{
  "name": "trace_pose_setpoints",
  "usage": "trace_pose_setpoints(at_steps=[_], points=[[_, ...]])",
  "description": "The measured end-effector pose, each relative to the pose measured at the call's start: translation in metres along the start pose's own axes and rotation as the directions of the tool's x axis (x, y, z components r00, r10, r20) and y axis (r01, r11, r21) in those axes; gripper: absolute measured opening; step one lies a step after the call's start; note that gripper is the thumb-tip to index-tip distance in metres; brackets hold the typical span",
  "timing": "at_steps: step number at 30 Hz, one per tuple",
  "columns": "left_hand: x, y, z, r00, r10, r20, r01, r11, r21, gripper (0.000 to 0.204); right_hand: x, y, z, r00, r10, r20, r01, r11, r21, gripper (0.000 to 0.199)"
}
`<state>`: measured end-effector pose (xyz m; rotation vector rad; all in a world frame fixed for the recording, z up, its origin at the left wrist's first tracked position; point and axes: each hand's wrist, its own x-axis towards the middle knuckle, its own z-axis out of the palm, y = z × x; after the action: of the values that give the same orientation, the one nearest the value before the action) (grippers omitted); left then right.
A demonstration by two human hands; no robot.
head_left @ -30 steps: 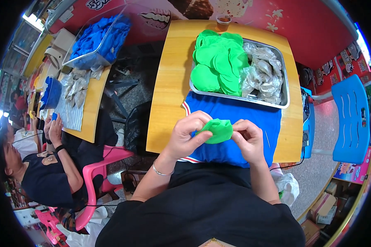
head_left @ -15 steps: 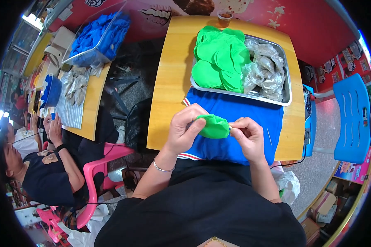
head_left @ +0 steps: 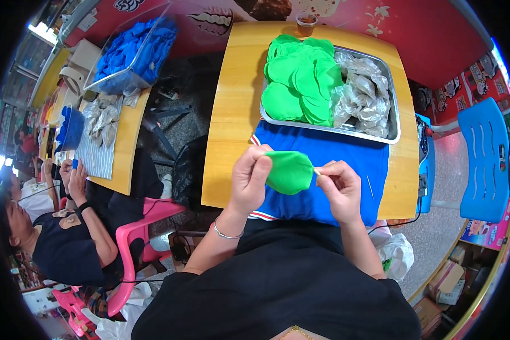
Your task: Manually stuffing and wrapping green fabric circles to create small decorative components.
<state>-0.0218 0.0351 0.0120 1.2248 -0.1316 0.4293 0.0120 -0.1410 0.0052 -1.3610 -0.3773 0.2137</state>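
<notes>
Two hands (head_left: 249, 181) (head_left: 339, 190) pinch one green piece (head_left: 289, 171).

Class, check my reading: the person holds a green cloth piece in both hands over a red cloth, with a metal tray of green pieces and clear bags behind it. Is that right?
Not quite. The head view shows the cloth under the hands is blue, not red. The rest holds: left hand and right hand hold the green cloth piece, with the metal tray behind.
</notes>
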Motion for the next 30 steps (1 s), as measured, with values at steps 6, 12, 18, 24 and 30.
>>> trace_pose_setpoints(at_steps=[6, 12, 18, 24, 30], points=[[-0.006, -0.009, -0.004, 0.994, -0.097, 0.051, 0.104, 0.983, -0.154, 0.021, -0.006, 0.006, -0.006, 0.991, 0.136, 0.018, -0.136, 0.951, 0.278, 0.009], [0.003, 0.003, -0.002, 0.995, -0.043, 0.092, 0.026, 0.984, 0.177, 0.023, 0.000, -0.004, -0.006, 0.999, -0.001, 0.047, 0.007, 0.992, -0.123, 0.009], [-0.004, -0.012, 0.003, 0.999, 0.015, -0.037, -0.021, 0.990, -0.142, 0.018, -0.006, 0.006, 0.000, 0.999, 0.038, -0.003, -0.037, 0.995, 0.091, 0.008], [-0.007, -0.018, 0.014, 0.971, -0.124, -0.204, 0.058, 0.951, -0.302, 0.018, -0.010, 0.009, 0.008, 0.993, 0.115, -0.015, -0.109, 0.971, 0.214, 0.008], [-0.002, -0.023, 0.007, 0.856, -0.316, -0.408, 0.075, 0.858, -0.507, 0.019, -0.004, 0.010, -0.005, 0.976, 0.184, -0.116, -0.136, 0.932, 0.335, 0.007]])
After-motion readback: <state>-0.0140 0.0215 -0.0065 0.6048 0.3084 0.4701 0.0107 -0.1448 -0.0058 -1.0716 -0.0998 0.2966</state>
